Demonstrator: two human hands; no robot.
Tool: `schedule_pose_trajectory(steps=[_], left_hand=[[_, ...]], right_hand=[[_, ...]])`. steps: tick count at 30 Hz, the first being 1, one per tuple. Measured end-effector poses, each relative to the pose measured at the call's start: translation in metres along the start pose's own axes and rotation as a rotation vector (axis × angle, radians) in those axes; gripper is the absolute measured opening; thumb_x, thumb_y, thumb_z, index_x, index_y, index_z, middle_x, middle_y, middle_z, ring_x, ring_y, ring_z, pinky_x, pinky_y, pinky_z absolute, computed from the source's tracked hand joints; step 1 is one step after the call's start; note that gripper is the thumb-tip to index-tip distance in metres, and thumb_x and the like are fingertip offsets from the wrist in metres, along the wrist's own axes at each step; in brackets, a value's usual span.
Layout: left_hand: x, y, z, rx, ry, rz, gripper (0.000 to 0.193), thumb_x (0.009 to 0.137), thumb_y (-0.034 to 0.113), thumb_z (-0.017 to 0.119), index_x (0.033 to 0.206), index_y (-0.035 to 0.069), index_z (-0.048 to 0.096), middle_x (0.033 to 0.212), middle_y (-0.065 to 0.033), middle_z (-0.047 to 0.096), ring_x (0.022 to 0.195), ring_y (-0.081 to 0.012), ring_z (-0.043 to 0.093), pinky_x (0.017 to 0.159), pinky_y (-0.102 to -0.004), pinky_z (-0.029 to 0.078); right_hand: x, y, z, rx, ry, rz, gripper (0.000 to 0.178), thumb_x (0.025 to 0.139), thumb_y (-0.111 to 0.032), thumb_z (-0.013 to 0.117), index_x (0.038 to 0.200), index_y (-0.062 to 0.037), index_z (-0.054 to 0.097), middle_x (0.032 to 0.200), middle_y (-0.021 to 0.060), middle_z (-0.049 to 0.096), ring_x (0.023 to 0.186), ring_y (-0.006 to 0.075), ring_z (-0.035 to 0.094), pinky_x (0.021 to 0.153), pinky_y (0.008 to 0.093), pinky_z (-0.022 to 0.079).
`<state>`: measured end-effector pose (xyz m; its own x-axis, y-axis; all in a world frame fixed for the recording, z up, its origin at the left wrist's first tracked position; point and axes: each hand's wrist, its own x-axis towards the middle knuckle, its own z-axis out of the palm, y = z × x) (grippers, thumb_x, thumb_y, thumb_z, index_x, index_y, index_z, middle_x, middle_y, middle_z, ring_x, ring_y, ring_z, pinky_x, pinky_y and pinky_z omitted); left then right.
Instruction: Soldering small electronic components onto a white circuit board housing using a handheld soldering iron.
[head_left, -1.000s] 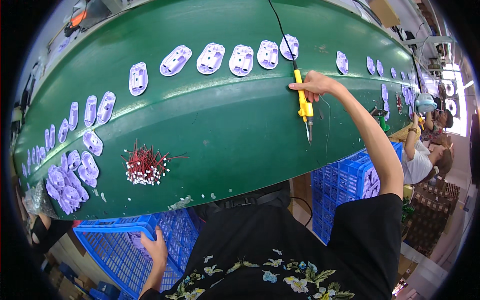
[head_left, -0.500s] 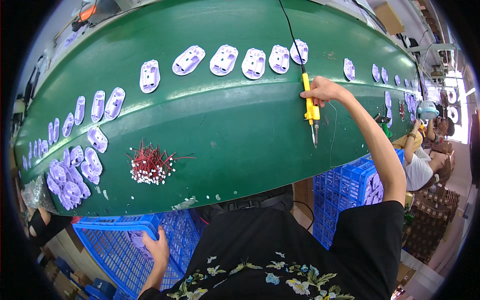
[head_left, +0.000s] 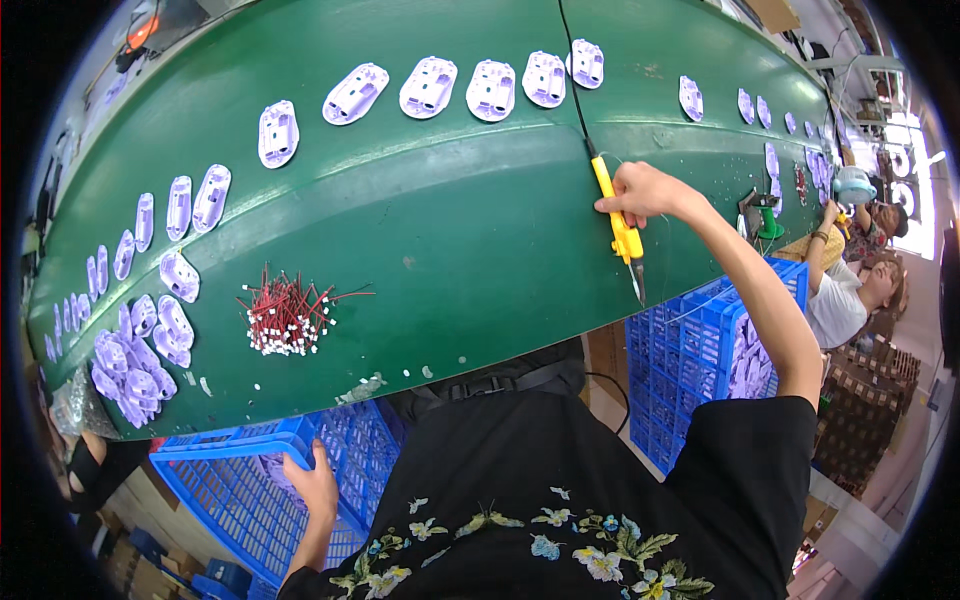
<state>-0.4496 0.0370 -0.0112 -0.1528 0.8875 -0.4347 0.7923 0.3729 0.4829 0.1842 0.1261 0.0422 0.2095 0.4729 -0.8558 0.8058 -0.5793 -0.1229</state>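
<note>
My right hand (head_left: 645, 192) is closed round a yellow soldering iron (head_left: 627, 240), above the right part of the green table. Its tip points down toward the table's near edge, and a black cord runs away from its far end. At the lower left, my left hand (head_left: 314, 482) grips the side of a blue plastic crate (head_left: 225, 452); some of its fingers are hidden. Pale purple plastic shells lie in that crate. A bundle of short red wires with white connectors (head_left: 290, 315) lies on the table, left of the iron. Beyond it stretches a row of pale purple shells (head_left: 491, 91).
More shells are heaped (head_left: 130, 375) at the table's left end. Stacked blue crates (head_left: 690, 365) with shells stand below the right edge. A green spool stand (head_left: 770, 218) sits farther right, near a co-worker in a white shirt (head_left: 840, 300).
The view has shifted, so the table's things sit higher and slightly left. My right hand has brought the iron nearer the table's front edge. My left hand stays at the crate.
</note>
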Motion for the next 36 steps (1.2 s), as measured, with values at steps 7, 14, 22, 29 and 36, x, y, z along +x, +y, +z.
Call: schedule_pose_trajectory(steps=[7, 14, 22, 29, 36], left_hand=[[-0.002, 0.007, -0.007, -0.119, 0.048, 0.049, 0.022, 0.089, 0.011, 0.064, 0.102, -0.007, 0.059, 0.097, -0.0151, 0.064, 0.089, -0.0256, 0.059, 0.084, -0.0404, 0.046], [-0.006, -0.006, 0.010, -0.017, 0.016, 0.045, 0.031, 0.082, 0.021, 0.067, 0.103, -0.001, 0.061, 0.098, -0.0237, 0.064, 0.083, -0.0386, 0.063, 0.077, -0.0465, 0.050], [-0.015, 0.036, -0.017, -0.006, 0.066, 0.022, 0.039, 0.082, 0.026, 0.065, 0.108, -0.002, 0.060, 0.106, -0.0251, 0.062, 0.098, -0.0455, 0.060, 0.086, -0.0492, 0.050], [-0.008, 0.033, -0.012, -0.046, 0.156, 0.122, 0.034, 0.080, 0.025, 0.069, 0.090, -0.006, 0.058, 0.091, -0.0258, 0.060, 0.086, -0.0451, 0.059, 0.076, -0.0474, 0.048], [-0.009, 0.026, -0.007, -0.048, 0.130, 0.125, 0.036, 0.081, 0.024, 0.068, 0.101, -0.004, 0.060, 0.098, -0.0253, 0.061, 0.091, -0.0450, 0.059, 0.081, -0.0469, 0.048]], right_hand=[[0.018, -0.010, -0.013, -0.083, 0.004, -0.071, 0.051, 0.089, -0.044, 0.067, 0.075, 0.0052, 0.068, 0.065, 0.0112, 0.069, 0.055, 0.0200, 0.067, 0.055, 0.0329, 0.054], [0.025, 0.033, 0.005, -0.061, 0.075, -0.152, 0.046, 0.090, -0.039, 0.067, 0.071, 0.0031, 0.068, 0.057, 0.0112, 0.065, 0.051, 0.0188, 0.066, 0.050, 0.0339, 0.053], [0.030, 0.026, 0.003, 0.076, 0.037, -0.176, 0.037, 0.089, -0.024, 0.068, 0.066, 0.0040, 0.066, 0.055, 0.0121, 0.065, 0.045, 0.0173, 0.063, 0.042, 0.0290, 0.048], [0.027, 0.024, 0.001, 0.084, -0.062, -0.107, 0.033, 0.089, -0.021, 0.070, 0.069, 0.0052, 0.066, 0.058, 0.0120, 0.067, 0.047, 0.0168, 0.065, 0.041, 0.0266, 0.046], [0.015, 0.026, 0.005, 0.011, -0.105, -0.074, 0.031, 0.089, -0.020, 0.070, 0.072, 0.0054, 0.067, 0.061, 0.0120, 0.069, 0.051, 0.0167, 0.068, 0.042, 0.0257, 0.046]])
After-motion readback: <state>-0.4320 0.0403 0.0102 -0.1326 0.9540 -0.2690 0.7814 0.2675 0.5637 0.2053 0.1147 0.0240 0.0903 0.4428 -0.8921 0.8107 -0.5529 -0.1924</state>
